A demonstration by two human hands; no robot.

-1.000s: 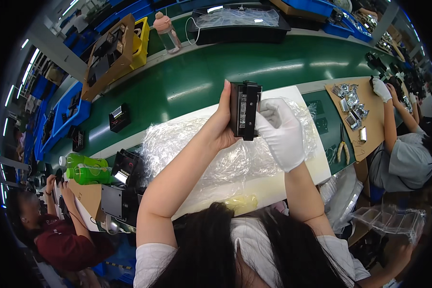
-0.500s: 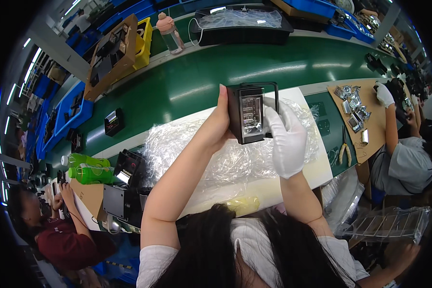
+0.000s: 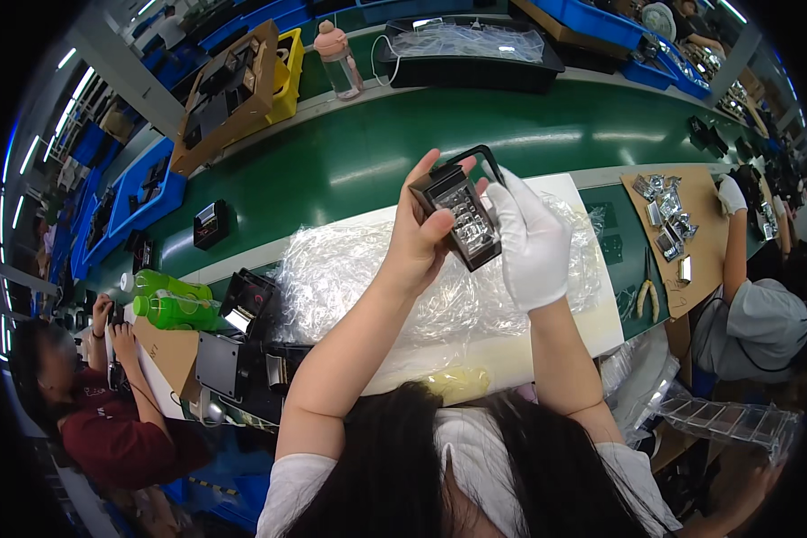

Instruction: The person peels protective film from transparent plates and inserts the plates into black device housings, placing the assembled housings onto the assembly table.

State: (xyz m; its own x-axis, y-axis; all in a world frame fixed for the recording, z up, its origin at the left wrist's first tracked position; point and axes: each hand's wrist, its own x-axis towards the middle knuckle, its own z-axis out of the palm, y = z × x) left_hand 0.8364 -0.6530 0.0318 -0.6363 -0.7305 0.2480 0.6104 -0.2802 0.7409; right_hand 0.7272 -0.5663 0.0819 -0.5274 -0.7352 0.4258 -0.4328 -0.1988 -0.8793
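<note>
My left hand (image 3: 421, 235) clasps the black lamp housing (image 3: 468, 218) above the clear film (image 3: 332, 278); I cannot tell whether my gloved right hand (image 3: 534, 247) grips its bracket (image 3: 484, 151). Likely rigid, light; hold casing sides, avoiding the window.

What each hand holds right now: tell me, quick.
Left hand: closed, holding the black device.
Right hand: gloved, at the device's bracket; whether closed cannot be told.
</note>
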